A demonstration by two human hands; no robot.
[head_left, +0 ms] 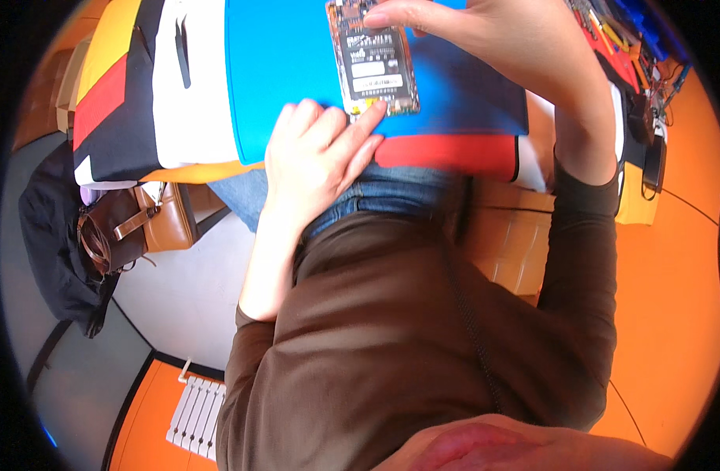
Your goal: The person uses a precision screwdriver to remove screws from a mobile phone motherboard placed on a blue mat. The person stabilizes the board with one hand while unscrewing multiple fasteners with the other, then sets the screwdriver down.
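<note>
The left hand [317,149] has its index finger stretched out to the near end of an opened phone [373,69], the other fingers loosely bent and the thumb set apart, pinching nothing. The right hand [497,39] reaches in from the right with its thumb over the phone's far part; its other fingers are mostly cut off by the upper edge, so I cannot tell whether they pinch anything. With the inner parts bare, a fingertip pressed too hard or dragged sideways could plausibly bend or loosen the small pieces at the near end, and an uneven push could make the phone slide on the smooth-looking mat. The phone lies just beyond the left hand and to its right, and left of the bulk of the right hand. Beneath it spreads a blue mat [277,59], with a red panel [450,155] at its near side. A white strip [195,110] lies farther left, assorted tools [607,31] crowd the far right, and a tan bag [170,221] sits at the left.
</note>
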